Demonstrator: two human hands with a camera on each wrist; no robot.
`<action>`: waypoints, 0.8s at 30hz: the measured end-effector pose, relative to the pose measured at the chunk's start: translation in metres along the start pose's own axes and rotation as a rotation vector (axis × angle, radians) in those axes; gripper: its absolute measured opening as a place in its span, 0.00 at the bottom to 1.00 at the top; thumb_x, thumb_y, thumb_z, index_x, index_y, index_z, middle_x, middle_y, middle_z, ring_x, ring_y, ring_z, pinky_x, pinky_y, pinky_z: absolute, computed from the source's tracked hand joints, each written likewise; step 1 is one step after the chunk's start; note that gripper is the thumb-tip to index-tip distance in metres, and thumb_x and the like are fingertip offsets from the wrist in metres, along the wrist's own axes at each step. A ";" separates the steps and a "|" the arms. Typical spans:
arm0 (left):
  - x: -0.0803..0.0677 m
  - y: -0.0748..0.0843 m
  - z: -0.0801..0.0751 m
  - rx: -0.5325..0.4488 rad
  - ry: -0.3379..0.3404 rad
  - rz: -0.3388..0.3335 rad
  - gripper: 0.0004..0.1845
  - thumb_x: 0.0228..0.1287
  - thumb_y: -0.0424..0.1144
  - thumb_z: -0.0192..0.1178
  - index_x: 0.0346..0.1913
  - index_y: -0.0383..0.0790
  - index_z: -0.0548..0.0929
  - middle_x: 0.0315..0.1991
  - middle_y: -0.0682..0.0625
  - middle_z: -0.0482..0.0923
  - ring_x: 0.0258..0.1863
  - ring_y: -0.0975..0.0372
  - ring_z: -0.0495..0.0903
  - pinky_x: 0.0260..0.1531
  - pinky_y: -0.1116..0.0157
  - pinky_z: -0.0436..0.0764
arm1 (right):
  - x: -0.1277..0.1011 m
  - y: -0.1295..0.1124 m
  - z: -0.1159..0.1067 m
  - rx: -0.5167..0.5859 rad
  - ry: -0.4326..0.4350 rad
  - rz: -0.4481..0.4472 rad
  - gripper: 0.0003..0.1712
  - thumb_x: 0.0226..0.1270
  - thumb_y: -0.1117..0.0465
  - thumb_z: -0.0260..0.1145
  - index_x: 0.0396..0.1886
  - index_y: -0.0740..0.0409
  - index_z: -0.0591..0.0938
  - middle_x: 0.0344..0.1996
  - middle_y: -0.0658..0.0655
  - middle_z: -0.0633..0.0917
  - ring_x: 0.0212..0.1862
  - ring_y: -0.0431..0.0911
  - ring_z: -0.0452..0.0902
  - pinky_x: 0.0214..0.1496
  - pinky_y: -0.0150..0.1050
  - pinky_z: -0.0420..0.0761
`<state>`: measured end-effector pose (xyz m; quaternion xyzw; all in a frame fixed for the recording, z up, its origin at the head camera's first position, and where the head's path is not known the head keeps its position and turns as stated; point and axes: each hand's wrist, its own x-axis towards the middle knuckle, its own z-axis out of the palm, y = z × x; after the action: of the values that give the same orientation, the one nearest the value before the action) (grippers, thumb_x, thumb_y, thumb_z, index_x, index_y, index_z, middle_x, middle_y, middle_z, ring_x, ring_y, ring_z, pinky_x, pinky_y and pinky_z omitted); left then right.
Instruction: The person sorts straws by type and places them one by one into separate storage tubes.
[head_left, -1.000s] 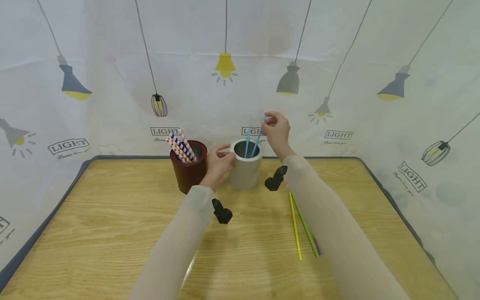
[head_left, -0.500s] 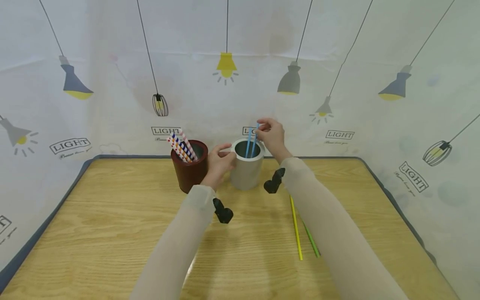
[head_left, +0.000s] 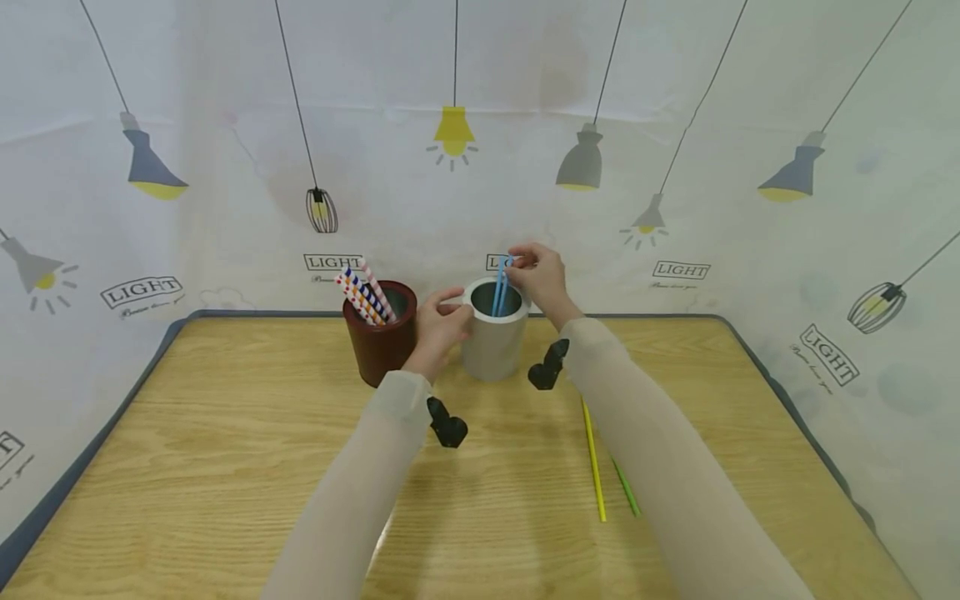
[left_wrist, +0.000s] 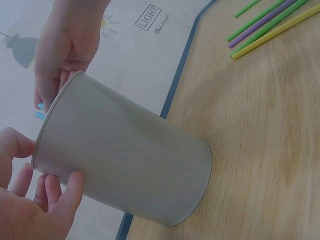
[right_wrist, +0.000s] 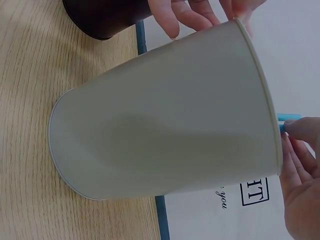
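A grey cup (head_left: pixel 491 335) stands upright on the wooden table (head_left: pixel 225 467), and my left hand (head_left: pixel 438 324) grips its left side near the rim. The same cup (left_wrist: pixel 125 160) fills the left wrist view and also the right wrist view, cup (right_wrist: pixel 165 125). My right hand (head_left: pixel 534 275) pinches the top of a blue straw (head_left: pixel 503 283) that stands inside the cup beside a second blue straw (head_left: pixel 496 287). In the right wrist view only the straw's blue tip (right_wrist: pixel 287 119) shows above the rim.
A dark red cup (head_left: pixel 380 332) with several striped straws (head_left: pixel 362 293) stands left of the grey one. A yellow straw (head_left: pixel 593 460) and a green straw (head_left: pixel 626 487) lie on the table to the right; a purple straw (left_wrist: pixel 260 25) lies with them. A printed cloth backdrop surrounds the table.
My right hand has come down and to the left, lowering the blue straw deeper into the grey cup until it stands next to the other blue one. The left hand has stayed on the cup.
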<state>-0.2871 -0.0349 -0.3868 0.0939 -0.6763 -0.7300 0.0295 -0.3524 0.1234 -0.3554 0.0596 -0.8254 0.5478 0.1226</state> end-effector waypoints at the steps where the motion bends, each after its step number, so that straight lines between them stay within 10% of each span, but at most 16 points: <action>1: 0.000 0.000 0.000 0.002 -0.001 0.000 0.21 0.53 0.30 0.57 0.53 0.40 0.77 0.39 0.44 0.73 0.35 0.57 0.76 0.33 0.58 0.82 | 0.000 0.000 0.000 -0.002 -0.002 -0.001 0.16 0.53 0.71 0.66 0.44 0.68 0.80 0.30 0.58 0.79 0.29 0.42 0.73 0.33 0.29 0.75; 24: 0.000 0.001 0.001 -0.003 0.005 -0.021 0.21 0.53 0.30 0.57 0.53 0.41 0.77 0.41 0.43 0.73 0.37 0.55 0.76 0.36 0.56 0.81 | -0.005 -0.010 -0.035 0.011 -0.126 0.093 0.20 0.59 0.67 0.64 0.52 0.67 0.76 0.40 0.62 0.78 0.40 0.51 0.76 0.37 0.39 0.82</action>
<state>-0.2870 -0.0339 -0.3854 0.1029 -0.6741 -0.7310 0.0239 -0.3403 0.1514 -0.3353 0.0563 -0.8303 0.5527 0.0444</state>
